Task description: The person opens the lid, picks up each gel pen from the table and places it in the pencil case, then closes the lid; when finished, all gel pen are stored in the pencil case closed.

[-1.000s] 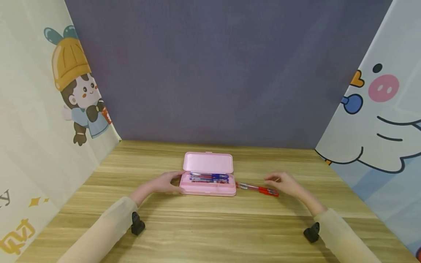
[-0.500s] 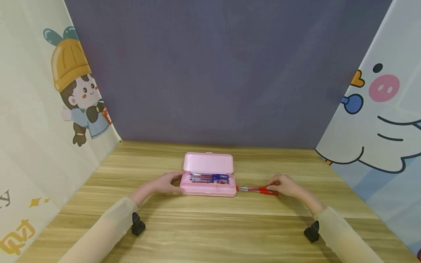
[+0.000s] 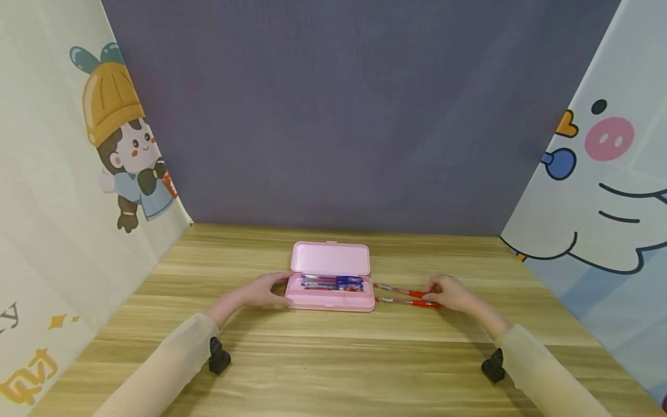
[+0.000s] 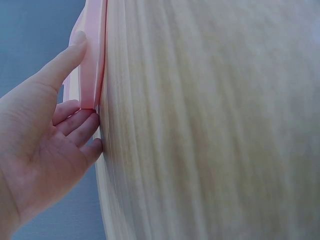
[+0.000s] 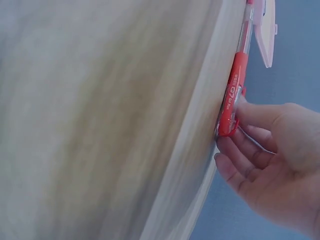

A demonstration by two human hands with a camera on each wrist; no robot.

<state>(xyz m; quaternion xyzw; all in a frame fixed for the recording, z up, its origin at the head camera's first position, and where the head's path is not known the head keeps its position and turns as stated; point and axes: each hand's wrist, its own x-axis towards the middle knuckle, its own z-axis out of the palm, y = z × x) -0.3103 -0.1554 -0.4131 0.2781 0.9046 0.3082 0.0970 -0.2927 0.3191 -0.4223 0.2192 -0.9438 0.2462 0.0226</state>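
An open pink pencil case lies on the table with its lid tipped back and several blue-capped pens in its rear compartment. My left hand grips the case's left end; in the left wrist view its thumb lies along the wall and the other fingers bend at the end. Two red pens, the rear one and the front one, lie apart right of the case, their tips close to it. My right hand pinches the rear red pen at its capped end, close beside the front pen's cap.
The wood-grain table runs back to a dark grey panel. Printed cartoon walls stand at the left and right. A black wrist camera sits on the left sleeve, another on the right.
My right hand came down to the red pens' caps. The pens, earlier together and slanted, have straightened and then spread, one lying farther back. My left hand and the case stayed put.
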